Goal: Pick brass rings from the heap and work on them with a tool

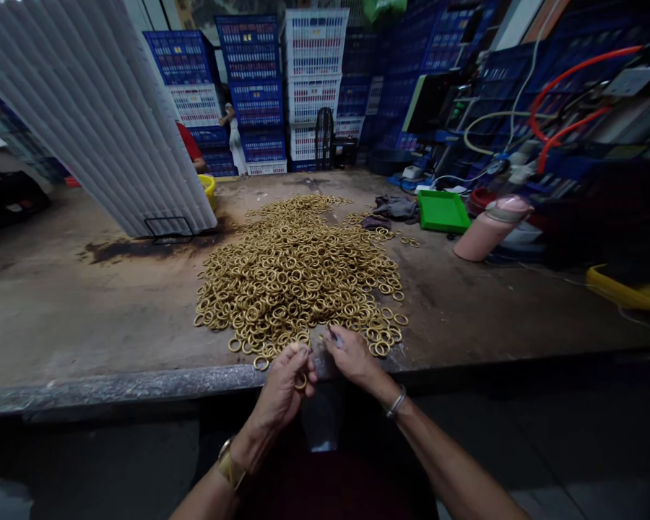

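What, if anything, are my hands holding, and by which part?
Your left hand holds a gold-coloured ring by its rim. Your right hand may be pinching something small, but it's too unclear to name it or tell where it's held.

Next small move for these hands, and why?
Probably bring the right hand across to the ring in the left hand. The hands are already close together in front of the pile of rings, and the ring is held apart from it. What the right hand pinches, if anything, is too small to tell.
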Motion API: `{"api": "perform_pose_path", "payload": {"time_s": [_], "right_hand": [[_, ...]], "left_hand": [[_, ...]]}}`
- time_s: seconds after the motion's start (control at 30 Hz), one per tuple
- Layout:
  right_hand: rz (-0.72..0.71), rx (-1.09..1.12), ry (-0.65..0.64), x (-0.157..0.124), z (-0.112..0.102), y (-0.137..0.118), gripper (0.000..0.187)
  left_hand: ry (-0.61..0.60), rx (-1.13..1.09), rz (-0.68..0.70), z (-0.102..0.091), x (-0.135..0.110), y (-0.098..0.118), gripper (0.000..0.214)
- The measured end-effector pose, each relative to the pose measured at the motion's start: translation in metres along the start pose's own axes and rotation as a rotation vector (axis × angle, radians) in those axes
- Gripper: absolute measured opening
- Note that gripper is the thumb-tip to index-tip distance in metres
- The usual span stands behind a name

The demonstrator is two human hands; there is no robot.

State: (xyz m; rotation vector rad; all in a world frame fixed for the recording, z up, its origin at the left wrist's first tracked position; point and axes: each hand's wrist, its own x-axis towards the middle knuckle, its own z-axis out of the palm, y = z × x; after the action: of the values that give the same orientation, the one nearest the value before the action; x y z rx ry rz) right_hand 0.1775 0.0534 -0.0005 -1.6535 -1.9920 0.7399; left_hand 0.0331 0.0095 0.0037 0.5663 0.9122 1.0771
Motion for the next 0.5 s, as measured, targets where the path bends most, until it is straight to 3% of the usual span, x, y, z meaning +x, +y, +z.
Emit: {"api": "perform_pose_path", "payload": {"time_s": [0.13,0.23,0.5], "right_hand": [[-0.044,0.455,-0.155,-0.001,-0.012,-0.006,0.017],[0.031,0.657,-0.224,-0.003,-0.009,-0.004,0.021],[0.178,0.786,-0.176,-0.004,0.007,-0.002,0.027]], "left_hand": [[0.055,0.313,0.156,0.004,0.009,0.004,0.035],[0.053,0.440,0.190,0.006,0.012,0.006,0.027],[0.077,0.465,0.249,0.002,0.011,-0.002,0.023]]}}
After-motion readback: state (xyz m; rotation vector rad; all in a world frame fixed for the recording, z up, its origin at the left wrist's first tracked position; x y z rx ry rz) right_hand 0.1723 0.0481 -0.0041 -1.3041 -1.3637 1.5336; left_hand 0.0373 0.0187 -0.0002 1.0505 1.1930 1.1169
